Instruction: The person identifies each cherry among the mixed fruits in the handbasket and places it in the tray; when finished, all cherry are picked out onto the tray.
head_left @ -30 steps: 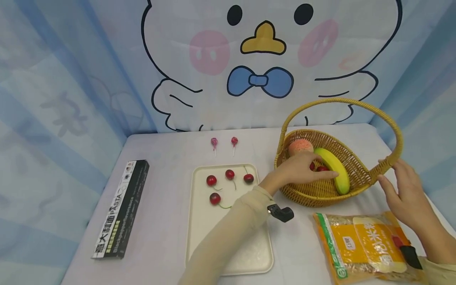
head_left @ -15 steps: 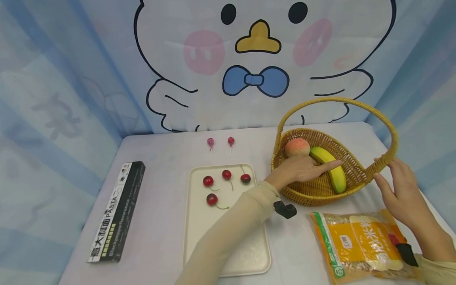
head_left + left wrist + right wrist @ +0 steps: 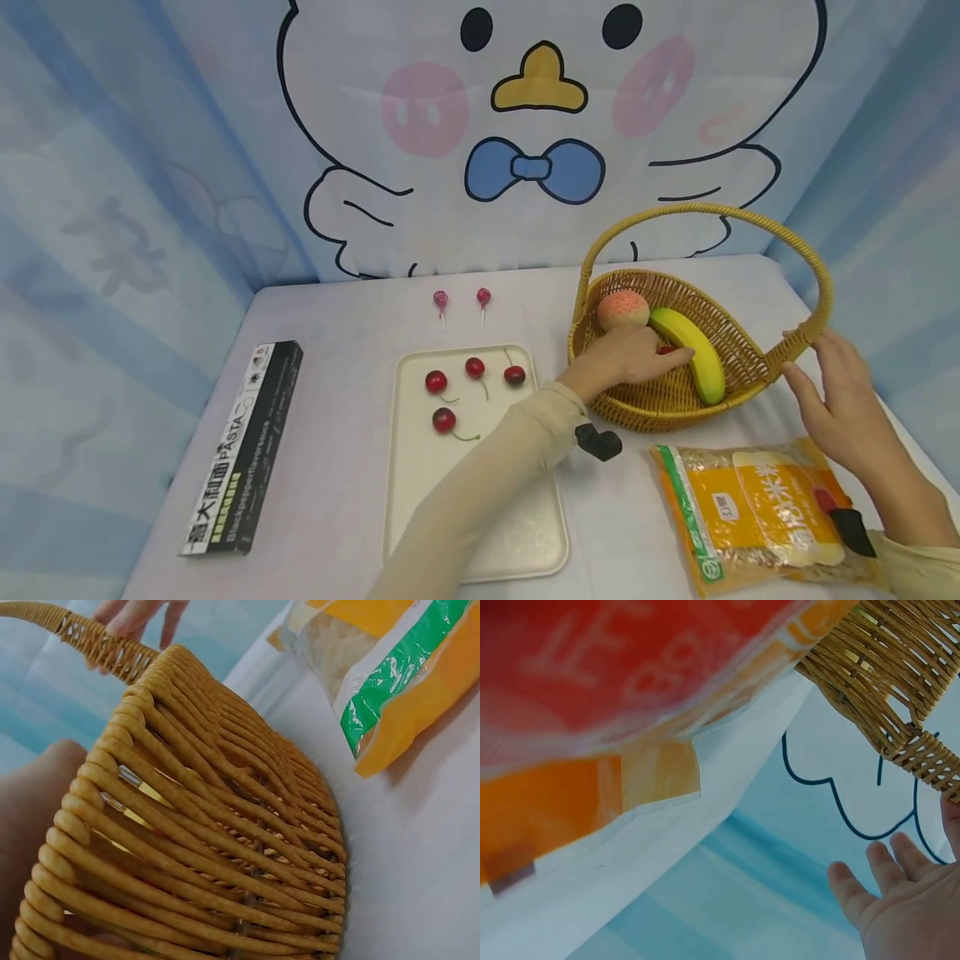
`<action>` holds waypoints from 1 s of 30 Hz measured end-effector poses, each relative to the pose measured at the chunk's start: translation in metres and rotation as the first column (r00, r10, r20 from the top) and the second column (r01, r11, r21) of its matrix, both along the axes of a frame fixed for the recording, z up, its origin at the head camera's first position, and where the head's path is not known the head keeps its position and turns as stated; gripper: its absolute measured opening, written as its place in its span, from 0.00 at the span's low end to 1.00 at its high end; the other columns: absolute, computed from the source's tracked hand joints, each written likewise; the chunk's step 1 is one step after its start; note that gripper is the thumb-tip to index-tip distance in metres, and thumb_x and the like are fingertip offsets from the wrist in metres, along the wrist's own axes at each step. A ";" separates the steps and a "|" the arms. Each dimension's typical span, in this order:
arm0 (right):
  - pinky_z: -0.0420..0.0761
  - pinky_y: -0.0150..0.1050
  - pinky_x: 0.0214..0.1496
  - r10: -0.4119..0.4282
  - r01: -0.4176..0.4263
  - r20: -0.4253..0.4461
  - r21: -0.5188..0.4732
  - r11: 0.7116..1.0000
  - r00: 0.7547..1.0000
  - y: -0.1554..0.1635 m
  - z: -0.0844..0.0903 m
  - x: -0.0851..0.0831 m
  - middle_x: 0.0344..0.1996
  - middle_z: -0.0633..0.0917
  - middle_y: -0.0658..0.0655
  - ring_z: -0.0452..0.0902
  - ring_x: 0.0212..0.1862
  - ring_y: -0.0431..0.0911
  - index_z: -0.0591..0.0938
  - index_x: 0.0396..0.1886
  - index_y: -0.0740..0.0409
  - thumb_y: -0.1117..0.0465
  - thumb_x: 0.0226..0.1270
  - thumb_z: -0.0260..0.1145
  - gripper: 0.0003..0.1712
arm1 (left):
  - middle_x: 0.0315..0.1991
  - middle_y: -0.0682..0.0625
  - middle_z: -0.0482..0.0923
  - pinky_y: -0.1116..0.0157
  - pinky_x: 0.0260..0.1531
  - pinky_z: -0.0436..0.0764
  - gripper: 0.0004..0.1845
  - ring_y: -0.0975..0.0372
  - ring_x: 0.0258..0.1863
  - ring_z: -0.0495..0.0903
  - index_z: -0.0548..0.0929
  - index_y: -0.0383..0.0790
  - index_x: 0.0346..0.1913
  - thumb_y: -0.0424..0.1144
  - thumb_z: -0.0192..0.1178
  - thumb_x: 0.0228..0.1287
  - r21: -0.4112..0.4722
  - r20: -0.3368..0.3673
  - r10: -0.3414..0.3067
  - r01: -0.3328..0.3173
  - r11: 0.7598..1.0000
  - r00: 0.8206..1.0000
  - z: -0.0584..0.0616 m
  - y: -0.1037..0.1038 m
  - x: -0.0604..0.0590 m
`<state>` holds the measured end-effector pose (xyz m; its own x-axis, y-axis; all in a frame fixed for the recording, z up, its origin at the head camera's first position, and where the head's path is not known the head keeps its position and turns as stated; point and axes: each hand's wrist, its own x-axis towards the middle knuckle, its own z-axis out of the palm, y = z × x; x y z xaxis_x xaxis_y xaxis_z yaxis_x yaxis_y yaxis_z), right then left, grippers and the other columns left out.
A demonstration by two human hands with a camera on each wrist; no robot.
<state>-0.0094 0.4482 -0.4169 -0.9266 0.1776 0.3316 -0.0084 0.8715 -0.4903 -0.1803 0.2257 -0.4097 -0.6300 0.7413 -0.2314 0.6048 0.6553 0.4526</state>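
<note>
The basket (image 3: 742, 367) is golden-yellow woven wicker, its strands running in ribbed rows. Inside lie a yellow banana (image 3: 693, 354) with a greenish tip and a pink-and-cream speckled peach (image 3: 622, 310). The tray (image 3: 480, 517) is plain cream and carries dark red cherries (image 3: 436, 382) with green stems. The pasta box (image 3: 243, 450) is black with white lettering and a row of yellow-green squares. The bag (image 3: 757, 517) is orange and yellow with a green and white stripe. Two lollipops (image 3: 440, 300) are pink and red. The bench (image 3: 345, 350) is white; the backdrop (image 3: 112, 167) is pale blue, striped, with a white cartoon bird.
</note>
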 end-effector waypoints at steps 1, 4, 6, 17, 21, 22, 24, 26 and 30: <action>0.38 0.79 0.81 -0.001 0.001 0.002 -0.001 1.000 1.000 0.000 0.000 0.000 0.84 0.52 0.76 0.41 0.84 0.76 0.57 0.83 0.65 0.59 0.87 0.52 0.32 | 0.17 0.58 0.65 0.72 0.19 0.65 0.33 0.68 0.16 0.64 0.73 0.49 0.21 0.68 0.44 0.81 0.009 -0.023 -0.017 0.017 1.000 1.000 -0.001 0.000 -0.001; 0.38 0.79 0.81 -0.002 0.002 0.002 -0.004 1.000 1.000 0.000 -0.002 0.000 0.84 0.51 0.76 0.41 0.84 0.76 0.57 0.83 0.66 0.59 0.88 0.51 0.32 | 0.17 0.58 0.65 0.75 0.19 0.63 0.27 0.70 0.17 0.63 0.74 0.48 0.22 0.58 0.55 0.81 0.056 -0.094 -0.048 0.054 0.997 0.994 -0.002 -0.004 -0.003; 0.39 0.79 0.81 0.000 0.000 -0.005 -0.006 1.000 1.000 0.000 -0.002 0.000 0.83 0.52 0.77 0.42 0.84 0.77 0.58 0.82 0.66 0.59 0.88 0.51 0.32 | 0.23 0.60 0.70 0.76 0.22 0.64 0.18 0.71 0.21 0.67 0.80 0.48 0.29 0.52 0.63 0.77 0.078 -0.125 -0.045 0.055 0.995 0.991 -0.002 -0.008 -0.004; 0.40 0.80 0.80 -0.006 0.006 0.009 -0.003 1.000 1.000 0.002 -0.002 0.000 0.84 0.51 0.76 0.41 0.84 0.76 0.57 0.83 0.66 0.58 0.88 0.51 0.33 | 0.49 0.62 0.88 0.79 0.38 0.75 0.11 0.72 0.41 0.79 0.87 0.52 0.50 0.44 0.74 0.69 0.326 -0.155 0.037 0.016 0.945 0.987 0.010 -0.033 0.003; 0.40 0.80 0.80 -0.002 0.002 0.005 -0.003 1.000 1.000 0.002 -0.002 -0.001 0.84 0.51 0.75 0.42 0.84 0.76 0.57 0.83 0.65 0.58 0.88 0.51 0.33 | 0.49 0.61 0.88 0.81 0.41 0.75 0.09 0.73 0.42 0.80 0.87 0.52 0.49 0.44 0.73 0.70 0.410 -0.150 0.034 0.030 0.912 0.988 0.016 -0.042 0.010; 0.40 0.80 0.80 -0.003 0.003 0.005 -0.002 1.000 1.000 0.002 -0.003 -0.001 0.84 0.51 0.76 0.42 0.84 0.76 0.57 0.83 0.65 0.58 0.88 0.51 0.33 | 0.49 0.61 0.87 0.82 0.41 0.75 0.09 0.74 0.43 0.80 0.86 0.52 0.50 0.44 0.73 0.70 0.422 -0.147 0.034 0.032 0.906 0.989 0.017 -0.044 0.012; 0.40 0.80 0.81 -0.011 0.011 -0.001 0.006 1.000 1.000 0.001 -0.003 -0.002 0.83 0.52 0.76 0.42 0.84 0.76 0.57 0.82 0.66 0.58 0.88 0.50 0.32 | 0.49 0.60 0.87 0.83 0.42 0.74 0.09 0.73 0.43 0.79 0.86 0.51 0.50 0.43 0.72 0.71 0.443 -0.149 0.033 0.036 0.896 0.988 0.018 -0.047 0.015; 0.40 0.79 0.82 -0.020 0.020 -0.008 0.015 1.000 1.000 -0.001 -0.003 -0.002 0.82 0.53 0.77 0.43 0.83 0.76 0.58 0.81 0.67 0.58 0.89 0.49 0.31 | 0.49 0.60 0.87 0.84 0.43 0.73 0.09 0.74 0.44 0.79 0.86 0.51 0.50 0.43 0.72 0.71 0.458 -0.161 0.035 0.044 0.888 0.986 0.019 -0.050 0.018; 0.40 0.78 0.82 -0.029 0.029 -0.018 0.029 0.999 0.999 -0.003 -0.003 -0.003 0.81 0.54 0.79 0.44 0.83 0.77 0.59 0.80 0.68 0.57 0.89 0.48 0.30 | 0.50 0.60 0.87 0.85 0.42 0.71 0.09 0.74 0.43 0.78 0.86 0.50 0.50 0.43 0.72 0.71 0.484 -0.194 0.042 0.059 0.873 0.980 0.017 -0.055 0.022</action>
